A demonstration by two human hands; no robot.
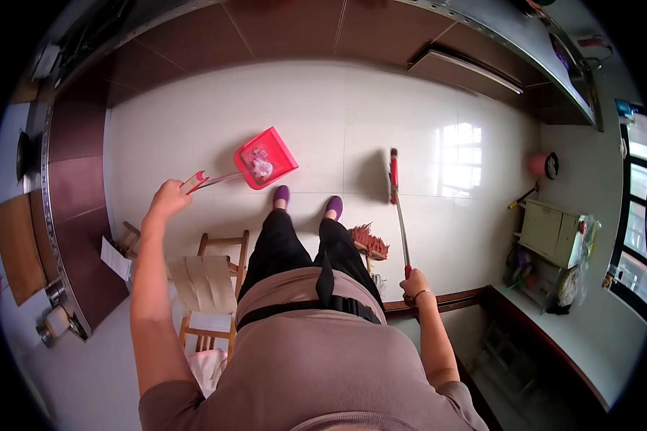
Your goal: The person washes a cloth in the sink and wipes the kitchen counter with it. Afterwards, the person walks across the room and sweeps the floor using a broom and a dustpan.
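My left hand is closed around the handle end of a long-handled pink dustpan. Some crumpled, clear-looking litter lies inside the pan, which is at floor level ahead of my feet. On the other side, my right hand grips the red end of a broom with a pale stick. The broom's narrow red head is down at the tiled floor, to the right of the dustpan and apart from it.
Wooden folding chairs stand by my left side. A reddish-brown fringed thing lies beside my right leg. Brown cabinets line the front and left. At the right are a pink bin and a pale cabinet.
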